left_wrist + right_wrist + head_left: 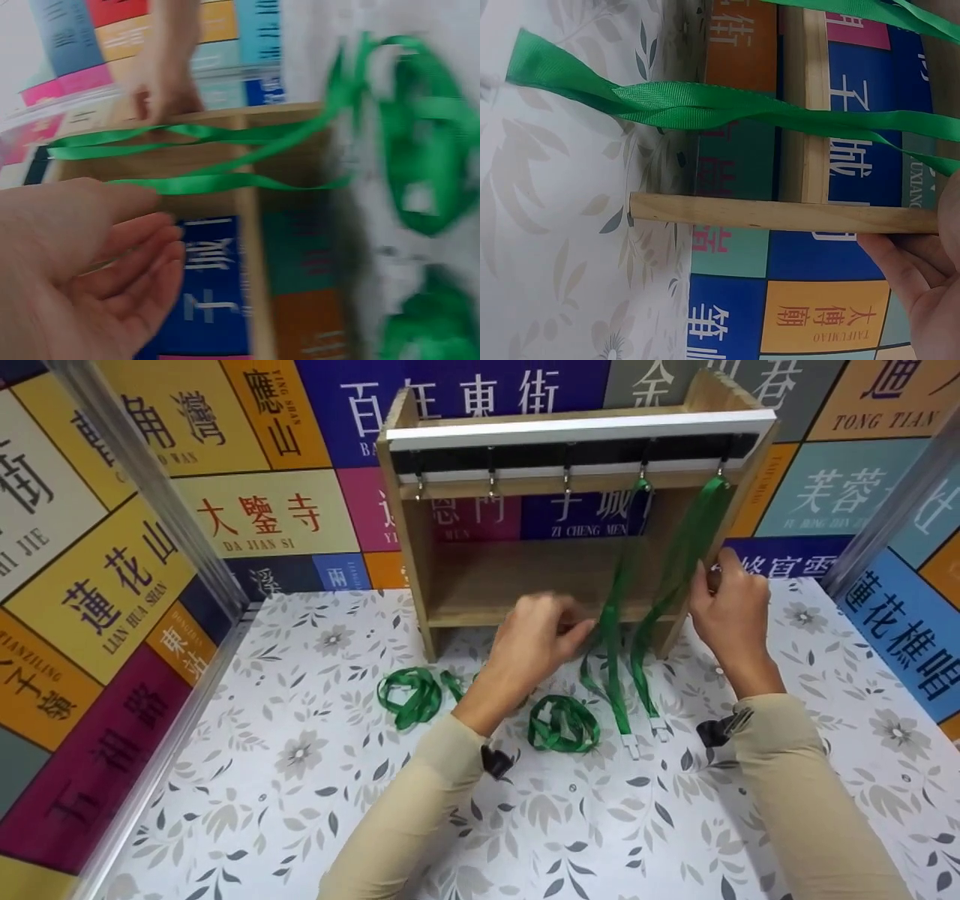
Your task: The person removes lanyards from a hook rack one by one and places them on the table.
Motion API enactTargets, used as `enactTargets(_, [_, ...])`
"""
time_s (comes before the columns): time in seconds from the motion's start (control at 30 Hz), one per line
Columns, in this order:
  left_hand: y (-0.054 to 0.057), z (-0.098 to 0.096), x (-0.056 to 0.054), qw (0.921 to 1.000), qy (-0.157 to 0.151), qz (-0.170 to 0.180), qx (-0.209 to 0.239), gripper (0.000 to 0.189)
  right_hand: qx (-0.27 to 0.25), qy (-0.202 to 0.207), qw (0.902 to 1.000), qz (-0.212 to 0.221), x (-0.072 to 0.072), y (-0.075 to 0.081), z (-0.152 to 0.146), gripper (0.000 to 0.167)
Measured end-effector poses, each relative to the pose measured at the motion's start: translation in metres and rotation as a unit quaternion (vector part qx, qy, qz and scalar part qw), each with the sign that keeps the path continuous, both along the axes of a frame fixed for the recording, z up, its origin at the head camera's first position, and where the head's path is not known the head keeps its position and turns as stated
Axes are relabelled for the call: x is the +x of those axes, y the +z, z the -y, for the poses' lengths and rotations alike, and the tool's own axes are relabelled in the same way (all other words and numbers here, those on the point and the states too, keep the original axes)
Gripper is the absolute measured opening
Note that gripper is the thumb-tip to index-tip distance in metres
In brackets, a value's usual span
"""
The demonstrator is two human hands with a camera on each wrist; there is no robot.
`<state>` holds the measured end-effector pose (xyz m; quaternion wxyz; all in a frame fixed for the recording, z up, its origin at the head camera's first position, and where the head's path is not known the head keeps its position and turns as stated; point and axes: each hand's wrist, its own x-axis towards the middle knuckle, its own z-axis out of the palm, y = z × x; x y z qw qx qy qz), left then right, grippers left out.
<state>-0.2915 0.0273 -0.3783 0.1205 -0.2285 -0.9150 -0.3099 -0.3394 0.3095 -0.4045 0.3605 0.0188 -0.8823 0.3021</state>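
Note:
Two green lanyards hang from the wooden rack (409, 540): one lanyard (700, 521) on the rightmost hook, the other lanyard (613, 619) on the hook beside it. White clips at their lower ends reach the tablecloth. My left hand (536, 634) is just left of the nearer strap, its fingers loosely bent around nothing. In the left wrist view the same hand (105, 262) has its thumb side close along a green ribbon (210, 182). With thumb and fingers, my right hand (731, 604) grips the rack's right side panel (780, 214); the right wrist view shows fingers (904, 270) against its outer face.
On the tablecloth (300, 810) lie a coiled green lanyard (409, 697), another coil (564, 725), and a green piece (452, 685) partly hidden by my left forearm. Three bare hooks, such as the leftmost hook (419, 486), line the rack. Printed walls (270, 510) stand behind and beside.

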Motion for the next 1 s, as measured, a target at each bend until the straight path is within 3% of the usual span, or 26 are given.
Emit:
enactTargets(0.2, [0.034, -0.026, -0.008, 0.9898, 0.001, -0.115, 0.085, 0.042, -0.002, 0.001, 1.0, 0.005, 0.002, -0.002, -0.001, 0.037])
enactTargets(0.37, [0.053, -0.045, -0.019, 0.9799, 0.004, -0.156, 0.124, 0.05, -0.017, 0.007, 0.9995, 0.024, 0.003, -0.001, 0.001, 0.04])
enactTargets(0.67, [0.075, -0.064, -0.034, 0.9738, 0.016, -0.185, 0.131, 0.044, -0.019, 0.008, 0.9993, 0.033, 0.004, 0.001, 0.001, 0.041])
enactTargets(1.0, [0.089, -0.074, -0.035, 0.97, 0.037, -0.205, 0.125, 0.026, -0.021, 0.011, 0.999, 0.037, 0.002, 0.004, 0.001, 0.045])
